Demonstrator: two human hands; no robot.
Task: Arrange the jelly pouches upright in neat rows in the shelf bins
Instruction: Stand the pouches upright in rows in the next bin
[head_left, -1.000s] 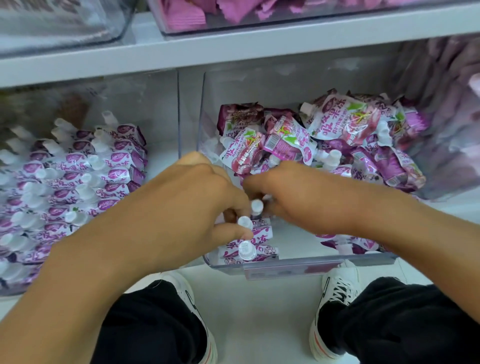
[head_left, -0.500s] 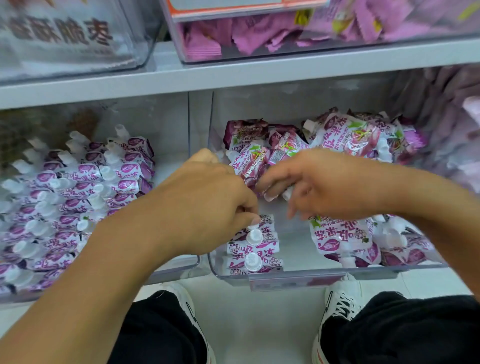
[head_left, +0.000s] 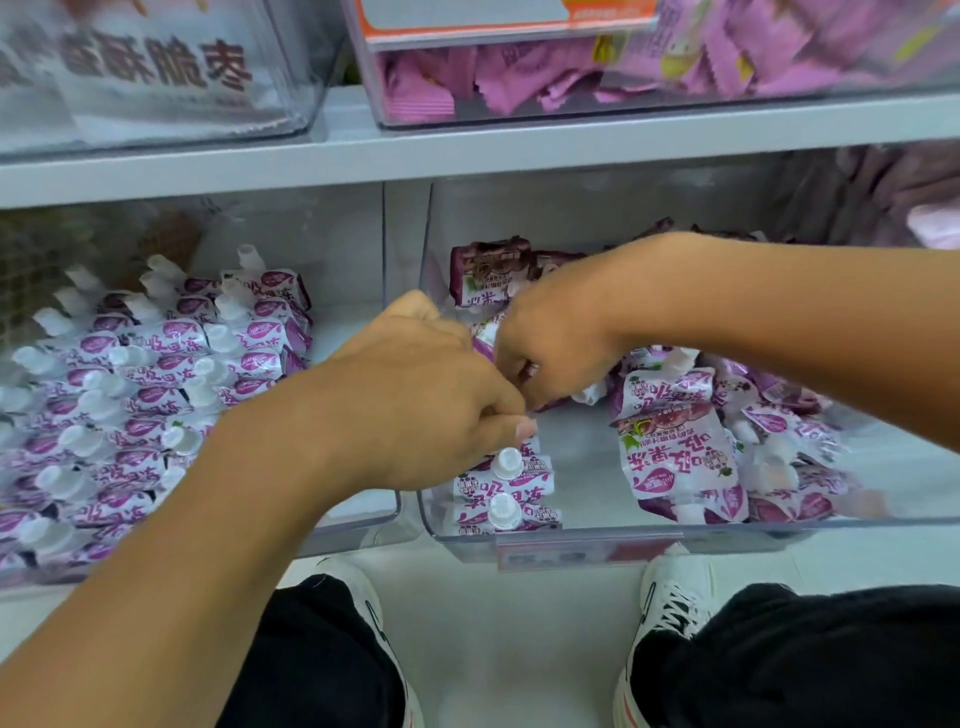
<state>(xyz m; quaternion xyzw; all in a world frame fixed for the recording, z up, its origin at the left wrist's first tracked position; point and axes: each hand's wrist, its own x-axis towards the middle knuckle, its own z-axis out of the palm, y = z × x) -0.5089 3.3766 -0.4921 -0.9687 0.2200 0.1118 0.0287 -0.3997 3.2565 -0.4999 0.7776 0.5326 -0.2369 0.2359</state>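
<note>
Hands are meeting over the left end of the right-hand bin (head_left: 587, 545), where the left hand (head_left: 415, 405) is curling its fingers around the top of the short standing row (head_left: 506, 488), though exactly what they are pinching is hidden. The right hand (head_left: 556, 338) is closing bent fingers on a pouch (head_left: 483, 340) from the loose heap (head_left: 685, 441) (most still lying flat). Next, I judge, that pouch is needing to be set cap-up behind the row.

On the upper shelf (head_left: 519, 150), a clear bin (head_left: 649, 111) at right holds pink wrappers (head_left: 519, 83) behind an orange label (head_left: 467, 23); a bin at far left carries white packets with dark characters (head_left: 156, 62). Near the bottom, white sneakers (head_left: 675, 597) and black trousers (head_left: 805, 660) stand on pale floor (head_left: 509, 649).
</note>
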